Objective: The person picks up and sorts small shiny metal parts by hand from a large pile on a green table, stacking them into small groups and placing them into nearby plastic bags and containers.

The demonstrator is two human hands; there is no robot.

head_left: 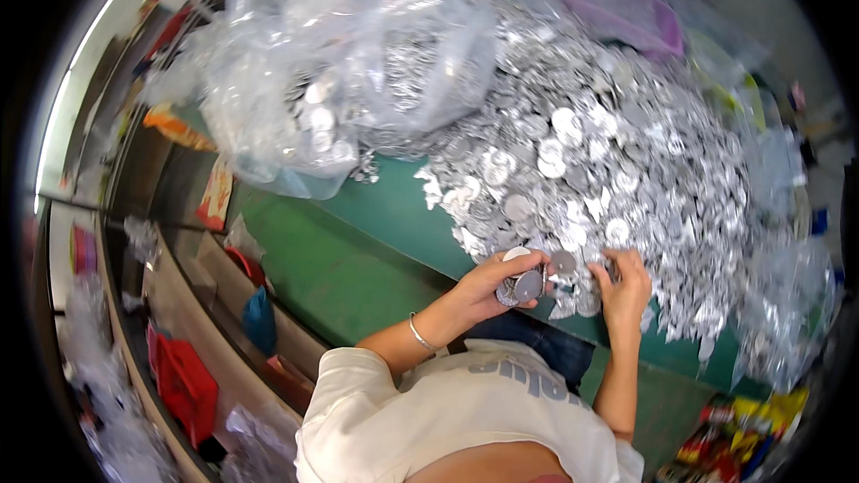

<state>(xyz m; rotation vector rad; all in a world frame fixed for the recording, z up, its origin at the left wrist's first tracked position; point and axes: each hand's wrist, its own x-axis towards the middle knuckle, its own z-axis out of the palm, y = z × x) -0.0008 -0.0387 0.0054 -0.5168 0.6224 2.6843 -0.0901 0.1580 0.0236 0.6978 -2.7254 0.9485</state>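
Observation:
My left hand [490,289], with a bracelet at its wrist, is closed around a small stack of round silver discs [528,285] just over the near edge of the table. Beside its fingertips is a grey disc [563,263]; whether the fingers touch it I cannot tell. My right hand [626,290] is at the near side of a large heap of silver metal pieces [617,152]. Its thumb and forefinger are apart, and no piece shows between them. The heap mixes round discs with smaller irregular pieces.
Clear plastic bags [286,54] holding more silver pieces stand at the far left of the green table [394,206]. A purple tray [658,27] lies behind the heap. Plastic bags [787,304] hang at the right. Shelves with a red bin [186,389] are to the left. Colourful packages [738,434] are at lower right.

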